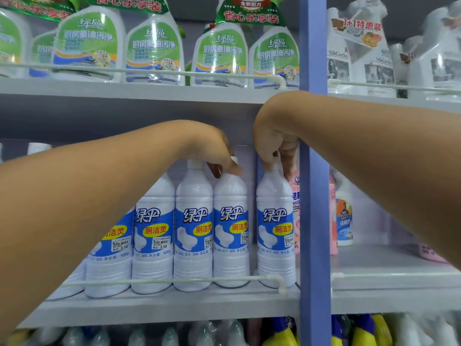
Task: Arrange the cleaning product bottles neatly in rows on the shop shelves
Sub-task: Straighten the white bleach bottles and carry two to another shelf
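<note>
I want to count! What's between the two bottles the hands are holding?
Nothing: head view shows only a bare gap between the left-held bottle and right-held bottle.

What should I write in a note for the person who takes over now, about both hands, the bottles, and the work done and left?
Left hand: grips the neck of the third white bottle in the middle shelf row.
Right hand: grips the top of the end white bottle, beside the blue post.
Done: the white bottles stand upright behind the rail, labels forward.
Left: a gap remains between these two bottles; probably close it.
</note>
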`<move>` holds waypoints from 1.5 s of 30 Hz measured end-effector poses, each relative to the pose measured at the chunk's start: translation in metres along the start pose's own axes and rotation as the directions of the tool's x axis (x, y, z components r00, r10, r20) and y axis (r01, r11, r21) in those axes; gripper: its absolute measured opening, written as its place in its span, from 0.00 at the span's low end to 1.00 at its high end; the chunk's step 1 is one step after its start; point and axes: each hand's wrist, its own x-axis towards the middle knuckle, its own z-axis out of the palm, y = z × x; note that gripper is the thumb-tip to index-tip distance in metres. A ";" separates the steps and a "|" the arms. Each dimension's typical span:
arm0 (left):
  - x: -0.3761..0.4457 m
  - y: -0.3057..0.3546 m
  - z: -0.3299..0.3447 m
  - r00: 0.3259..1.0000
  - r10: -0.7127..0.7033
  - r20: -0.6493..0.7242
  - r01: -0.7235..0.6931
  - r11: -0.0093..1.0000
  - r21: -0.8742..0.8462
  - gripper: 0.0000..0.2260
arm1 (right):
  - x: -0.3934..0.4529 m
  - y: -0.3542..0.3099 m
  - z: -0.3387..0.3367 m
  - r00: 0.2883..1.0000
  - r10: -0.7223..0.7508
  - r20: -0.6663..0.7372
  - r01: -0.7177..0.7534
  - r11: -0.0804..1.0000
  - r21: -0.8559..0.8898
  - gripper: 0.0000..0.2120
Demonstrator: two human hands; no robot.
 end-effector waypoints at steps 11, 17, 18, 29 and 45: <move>0.002 -0.009 0.004 0.999 0.008 -0.041 -0.009 0.999 -0.031 0.20 | 0.019 0.006 0.000 0.987 -0.158 -0.010 0.157 0.970 0.186 0.04; 0.009 -0.015 0.004 1.000 -0.014 -0.026 0.013 0.999 -0.039 0.23 | 0.017 0.005 -0.002 0.988 -0.152 0.022 0.145 0.972 0.183 0.07; 0.009 -0.015 0.004 1.000 -0.018 -0.017 0.018 0.999 -0.041 0.22 | 0.017 0.005 -0.002 0.989 -0.147 0.024 0.140 0.973 0.182 0.09; 0.006 -0.014 0.007 0.999 -0.016 -0.049 0.013 0.999 -0.052 0.21 | 0.015 0.002 -0.001 0.992 -0.120 0.041 0.110 0.974 0.197 0.14; -0.022 -0.023 0.005 0.948 0.044 -0.314 -0.108 0.976 -0.189 0.16 | -0.005 -0.001 0.008 0.965 -0.129 -0.230 0.172 0.970 0.174 0.15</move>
